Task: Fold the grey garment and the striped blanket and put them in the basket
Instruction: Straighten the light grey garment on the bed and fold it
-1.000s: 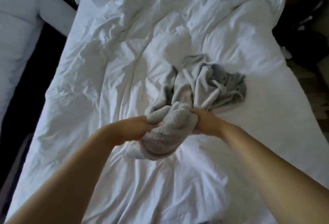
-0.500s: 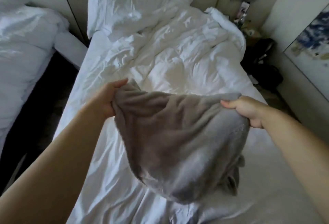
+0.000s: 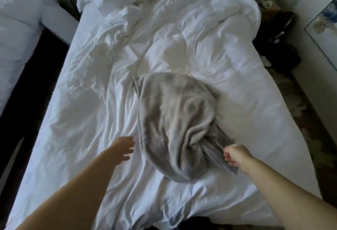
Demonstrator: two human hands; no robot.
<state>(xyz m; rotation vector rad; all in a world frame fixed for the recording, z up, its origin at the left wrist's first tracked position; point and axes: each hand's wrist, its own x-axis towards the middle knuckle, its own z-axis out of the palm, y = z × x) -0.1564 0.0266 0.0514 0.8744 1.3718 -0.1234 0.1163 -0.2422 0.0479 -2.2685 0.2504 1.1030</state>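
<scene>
rumpled white duvet (image 3: pixel 182 19) on the bed (image 3: pixel 255 120), dark bag (image 3: pixel 280 54) beside it.

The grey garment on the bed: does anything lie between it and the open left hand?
Nothing visible does. The left hand is open just beside the left edge of the grey garment, with only a strip of white sheet between them. The right hand grips the near right corner.
</scene>
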